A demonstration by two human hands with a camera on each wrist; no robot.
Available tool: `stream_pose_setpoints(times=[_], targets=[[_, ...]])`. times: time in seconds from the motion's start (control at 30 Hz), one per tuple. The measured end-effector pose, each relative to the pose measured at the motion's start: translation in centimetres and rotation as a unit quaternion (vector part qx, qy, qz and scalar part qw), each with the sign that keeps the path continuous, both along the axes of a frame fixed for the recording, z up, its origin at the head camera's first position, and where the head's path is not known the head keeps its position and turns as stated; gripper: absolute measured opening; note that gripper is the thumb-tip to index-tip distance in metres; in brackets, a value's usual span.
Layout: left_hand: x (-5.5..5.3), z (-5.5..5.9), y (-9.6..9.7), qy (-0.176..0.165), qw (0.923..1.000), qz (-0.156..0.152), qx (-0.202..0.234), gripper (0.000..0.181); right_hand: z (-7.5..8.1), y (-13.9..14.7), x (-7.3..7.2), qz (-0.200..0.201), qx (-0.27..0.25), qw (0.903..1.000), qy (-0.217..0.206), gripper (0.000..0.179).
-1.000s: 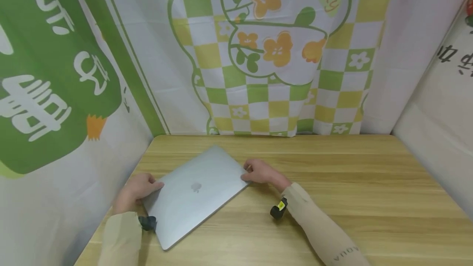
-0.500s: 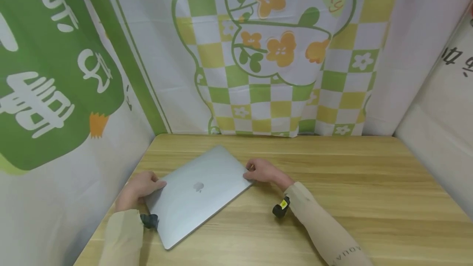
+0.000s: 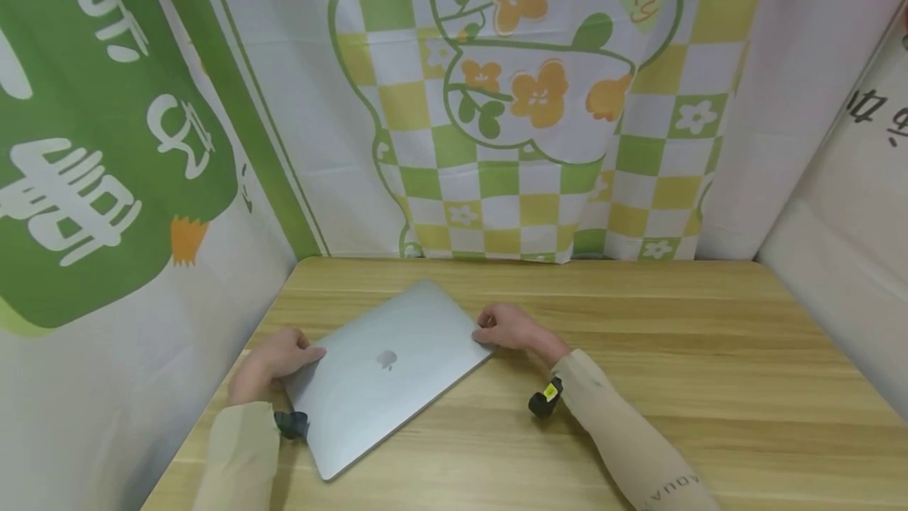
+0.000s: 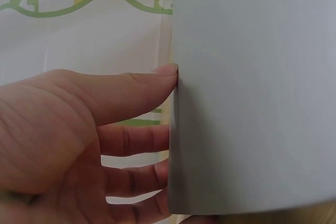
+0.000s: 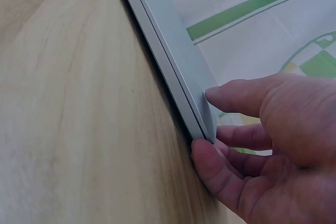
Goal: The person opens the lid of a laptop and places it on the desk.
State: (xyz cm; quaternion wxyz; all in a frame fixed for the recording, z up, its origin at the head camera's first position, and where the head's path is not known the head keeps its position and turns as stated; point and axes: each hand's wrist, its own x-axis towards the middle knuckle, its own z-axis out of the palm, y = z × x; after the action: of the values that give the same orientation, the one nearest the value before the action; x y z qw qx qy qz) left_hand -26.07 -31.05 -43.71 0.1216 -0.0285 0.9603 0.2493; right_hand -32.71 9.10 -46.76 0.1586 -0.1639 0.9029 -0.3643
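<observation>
A closed silver laptop (image 3: 397, 397) lies at an angle on the left part of the wooden table, its apple logo facing up. My left hand (image 3: 273, 359) grips its left edge. In the left wrist view the thumb touches that edge from above, while the other fingers reach toward the underside and are partly hidden. At the laptop's right corner my right hand (image 3: 514, 328) holds on, thumb on the lid. Seen from the right wrist, one fingertip presses against the corner, and a thin seam runs along the laptop's side (image 5: 168, 61).
The wooden table (image 3: 638, 385) extends to the right of the laptop. Patterned cloth (image 3: 525, 203) hangs behind it, with more cloth walls on the left (image 3: 213, 306) and right (image 3: 837, 259). A dark wrist device (image 3: 545, 399) sits at the right cuff, another (image 3: 291, 424) at the left.
The laptop has shifted slightly to the right, with both hands moving along on it. Their hold looks the same. The head view has also turned a little.
</observation>
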Motion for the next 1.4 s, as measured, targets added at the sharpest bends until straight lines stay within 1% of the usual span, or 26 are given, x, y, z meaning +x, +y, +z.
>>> stream_pose_setpoints(times=[0.2,0.5,0.77,1.0,1.17,1.4], targets=[[0.2,0.4,0.7,0.005,0.9999,-0.010,-0.010,0.039,0.2,0.5,0.1,-0.002,0.001,1.0000,-0.007,0.025],[0.0,0.4,1.8,0.005,0.9997,-0.018,-0.012,0.038,0.5,1.2,0.2,0.008,0.005,0.9999,0.007,0.019],[-0.3,0.0,2.3,0.001,0.9998,-0.017,-0.014,0.036,0.4,1.7,0.4,0.001,0.009,0.9999,0.009,0.019],[-0.3,-0.1,2.9,-0.003,0.9998,-0.018,-0.005,0.034,0.2,2.2,0.4,0.004,0.012,0.9997,0.021,0.017],[-0.5,-0.2,3.2,0.000,0.9997,-0.022,-0.011,0.034,0.1,2.5,0.5,0.001,0.005,0.9999,0.015,0.017],[-0.6,-0.1,3.7,-0.004,0.9997,-0.023,-0.009,0.036,0.3,3.0,0.8,-0.007,0.005,0.9999,0.007,0.017]])
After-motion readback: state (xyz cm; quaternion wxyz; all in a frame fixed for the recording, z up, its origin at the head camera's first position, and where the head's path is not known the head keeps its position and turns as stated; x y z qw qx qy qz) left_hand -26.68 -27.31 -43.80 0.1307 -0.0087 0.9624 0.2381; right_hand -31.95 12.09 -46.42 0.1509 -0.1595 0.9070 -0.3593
